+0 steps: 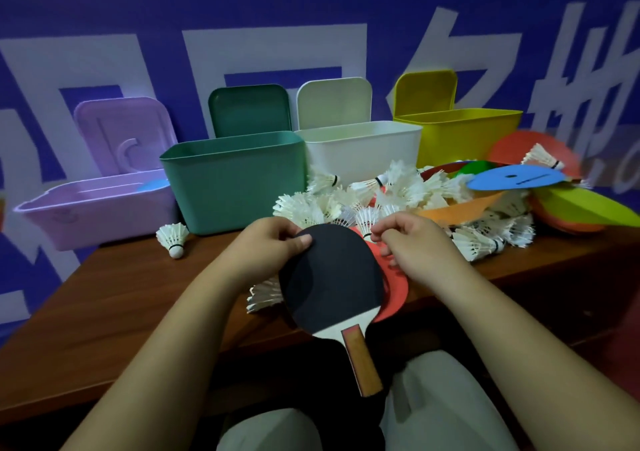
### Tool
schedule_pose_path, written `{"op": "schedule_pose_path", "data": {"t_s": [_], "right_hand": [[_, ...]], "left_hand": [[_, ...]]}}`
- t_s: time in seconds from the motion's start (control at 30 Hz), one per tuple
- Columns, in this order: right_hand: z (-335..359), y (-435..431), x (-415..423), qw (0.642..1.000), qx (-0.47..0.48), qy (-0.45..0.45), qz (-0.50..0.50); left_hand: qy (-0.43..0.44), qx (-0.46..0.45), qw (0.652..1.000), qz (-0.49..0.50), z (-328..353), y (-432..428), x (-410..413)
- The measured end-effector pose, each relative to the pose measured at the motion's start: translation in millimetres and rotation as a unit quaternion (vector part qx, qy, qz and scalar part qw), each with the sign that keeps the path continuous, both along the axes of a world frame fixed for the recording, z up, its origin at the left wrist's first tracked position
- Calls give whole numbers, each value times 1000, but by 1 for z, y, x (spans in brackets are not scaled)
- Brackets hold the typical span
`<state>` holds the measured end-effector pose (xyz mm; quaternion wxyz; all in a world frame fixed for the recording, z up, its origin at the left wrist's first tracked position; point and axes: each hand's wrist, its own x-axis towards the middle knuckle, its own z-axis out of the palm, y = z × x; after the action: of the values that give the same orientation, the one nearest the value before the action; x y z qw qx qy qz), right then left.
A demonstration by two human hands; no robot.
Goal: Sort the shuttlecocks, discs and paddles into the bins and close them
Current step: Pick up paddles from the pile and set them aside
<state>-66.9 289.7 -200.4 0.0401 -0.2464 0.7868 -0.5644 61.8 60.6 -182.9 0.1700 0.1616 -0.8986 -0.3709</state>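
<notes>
Four open bins stood along the counter (104, 298): the purple bin (100, 204) held a blue disc (152, 184); the insides of the green bin (235, 180), white bin (363, 152) and yellow bin (464, 135) were hidden. The left hand (268, 242) pinched the black paddle (332, 274) at its top edge; the right hand (408, 239) fingers (379, 230) curled over a red disc (391, 277) beneath, near the shuttlecocks (381, 194).

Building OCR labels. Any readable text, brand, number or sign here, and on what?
Wall banner: large white characters, cropped and partly hidden by the bins; none can be read whole.
Purple lid: raised moulded shape, not legible text.
Blue disc: dark dot and bar, not text.
Paddle, bins, shuttlecocks: no text visible.
</notes>
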Motion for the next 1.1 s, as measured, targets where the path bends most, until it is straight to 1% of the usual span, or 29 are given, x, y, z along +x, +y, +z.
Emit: {"op": "schedule_pose_path", "data": {"t_s": [0.03,0.2,0.23,0.3,0.37,0.47,0.5,0.6,0.7,0.8,0.83,0.87,0.9,0.97,1.0,1.03,1.1], "right_hand": [[-3,2,-1,1000,9,1,-1],[-6,15,11,999,33,21,-3],[-4,17,12,1000,21,15,4],[0,20,13,998,-38,-37,25],[5,24,12,991,-97,-84,41],[3,27,3,985,-129,-92,75],[0,27,0,980,-140,-107,87],[-6,23,-4,950,-217,-197,105],[-10,19,-7,911,-291,-274,104],[-15,24,-14,893,-295,-325,97],[-17,26,-16,890,-289,-339,94],[-17,29,-18,887,-285,-351,93],[-18,32,-20,882,-288,-361,90],[-19,36,-23,878,-296,-364,93],[-20,37,-24,878,-299,-361,95],[-20,38,-25,879,-300,-358,96],[-21,38,-27,879,-305,-354,94]], "left_hand": [[15,28,999,-4,1,1,-1],[66,100,993,0,17,10,-11],[80,122,989,-3,21,13,-14],[111,148,983,-6,29,18,-21],[135,141,981,0,36,23,-30],[161,139,977,15,43,31,-42],[168,139,976,19,46,34,-46],[179,154,971,25,47,40,-54],[173,206,963,23,47,44,-55],[171,282,944,5,47,53,-50],[162,292,943,4,47,57,-46],[146,277,950,10,46,60,-42],[122,241,963,13,45,63,-36],[62,119,991,8,41,66,-25],[31,47,998,4,39,67,-21],[3,-20,1000,-1,37,70,-18],[-40,-132,990,-9,30,74,-17]]}}
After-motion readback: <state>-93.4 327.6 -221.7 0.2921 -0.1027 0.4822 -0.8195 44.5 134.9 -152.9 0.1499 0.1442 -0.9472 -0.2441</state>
